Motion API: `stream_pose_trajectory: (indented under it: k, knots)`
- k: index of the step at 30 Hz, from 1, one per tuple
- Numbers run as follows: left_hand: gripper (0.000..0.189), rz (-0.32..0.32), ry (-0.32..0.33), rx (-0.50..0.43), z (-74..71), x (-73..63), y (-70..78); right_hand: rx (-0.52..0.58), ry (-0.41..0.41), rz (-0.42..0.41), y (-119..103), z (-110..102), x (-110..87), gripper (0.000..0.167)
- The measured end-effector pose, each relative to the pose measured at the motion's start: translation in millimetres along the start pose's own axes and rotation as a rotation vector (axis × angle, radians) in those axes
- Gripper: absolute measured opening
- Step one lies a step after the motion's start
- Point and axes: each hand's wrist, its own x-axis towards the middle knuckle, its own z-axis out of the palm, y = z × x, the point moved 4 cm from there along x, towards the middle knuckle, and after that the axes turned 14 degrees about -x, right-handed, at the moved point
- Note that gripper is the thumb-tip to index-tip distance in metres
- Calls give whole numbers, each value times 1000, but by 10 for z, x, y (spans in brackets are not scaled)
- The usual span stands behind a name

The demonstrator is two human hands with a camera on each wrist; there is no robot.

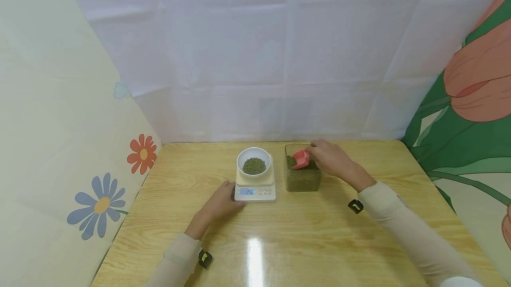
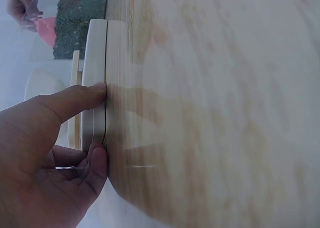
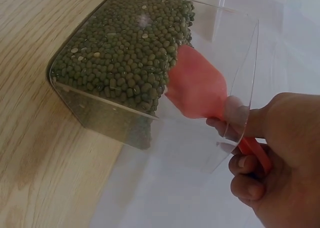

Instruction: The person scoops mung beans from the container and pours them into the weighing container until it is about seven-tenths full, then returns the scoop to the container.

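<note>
My right hand (image 1: 329, 158) grips the handle of a red scoop (image 3: 197, 83), its fingers curled round it at the rim of a clear square container (image 1: 303, 184). The scoop's front edge meets the green mung beans (image 3: 125, 53) that fill the lower part of that container. To the left stands a white kitchen scale (image 1: 255, 194) with a lit display, carrying a white bowl (image 1: 241, 162) with a layer of mung beans in it. My left hand (image 2: 55, 138) holds the scale's near left corner, thumb on the front edge and curled fingers round the side.
The light wooden table (image 1: 303, 233) ends at a white cloth backdrop (image 1: 223, 56) just behind the bowl and container. Flower-printed cloths hang at the left and right. A black wrist device (image 1: 205, 258) shows beside the left sleeve, another (image 1: 355, 206) beside the right.
</note>
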Motion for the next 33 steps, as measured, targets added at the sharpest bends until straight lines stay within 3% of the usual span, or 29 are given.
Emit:
stream_pose_trajectory:
  k: [25,33]
  knots:
    - [62,2,3,-2,10,11,-5,-22,35,6,-22,89,41,21]
    - [62,-6,-2,0,1,3,19,-25,42,10,-42,108,58,15]
